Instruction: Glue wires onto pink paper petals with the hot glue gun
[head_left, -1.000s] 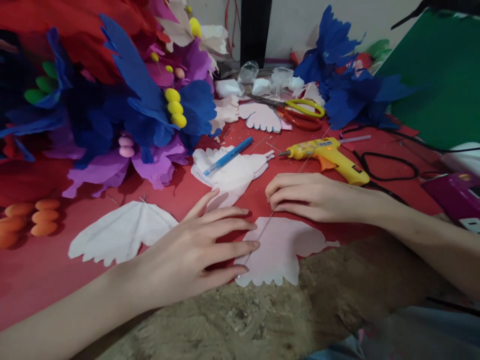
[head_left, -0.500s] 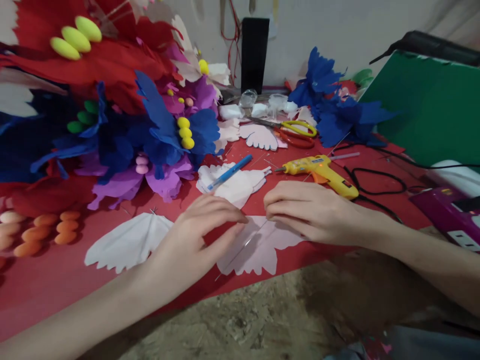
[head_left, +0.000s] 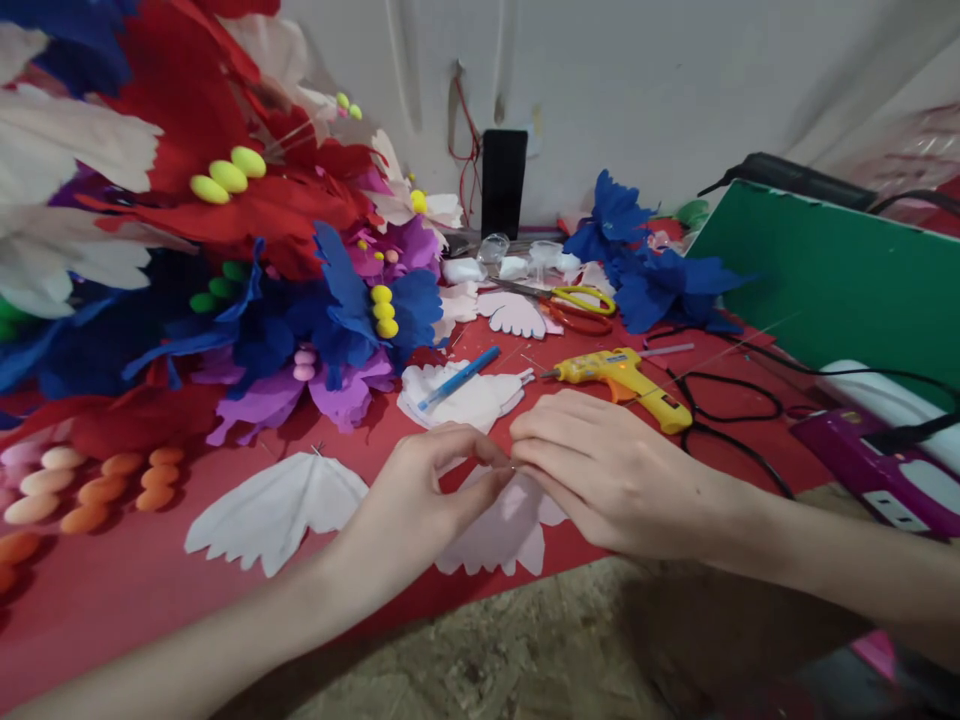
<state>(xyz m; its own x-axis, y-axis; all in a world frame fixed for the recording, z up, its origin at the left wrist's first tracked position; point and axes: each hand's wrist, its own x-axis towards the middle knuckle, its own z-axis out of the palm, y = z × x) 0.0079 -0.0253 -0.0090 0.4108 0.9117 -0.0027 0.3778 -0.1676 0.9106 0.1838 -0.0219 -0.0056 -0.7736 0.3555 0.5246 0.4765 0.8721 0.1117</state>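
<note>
Above a pale pink, scalloped wing-shaped cutout (head_left: 499, 530), my two hands meet at the fingertips. My left hand (head_left: 427, 500) is closed, thumb and forefinger pinching one end of a thin wire. The fingers of my right hand (head_left: 592, 465) are closed on the same wire (head_left: 720, 352), whose far part slants up to the right past the glue gun. Its middle is hidden by the right hand. A white folded wing piece (head_left: 270, 510) with wire ends at its top lies left of my left hand.
Behind the hands are a blue pen (head_left: 459, 378) on stacked white cutouts (head_left: 487, 400), a yellow glue gun (head_left: 626, 380) and scissors (head_left: 581, 300). Fabric butterflies (head_left: 262, 200) crowd the left. A purple power strip (head_left: 862, 470) and green board (head_left: 832, 290) stand right.
My hands have come together, and the wire that lay slanting across the pink cutout is lifted between my fingers. The camera view has tilted up slightly.
</note>
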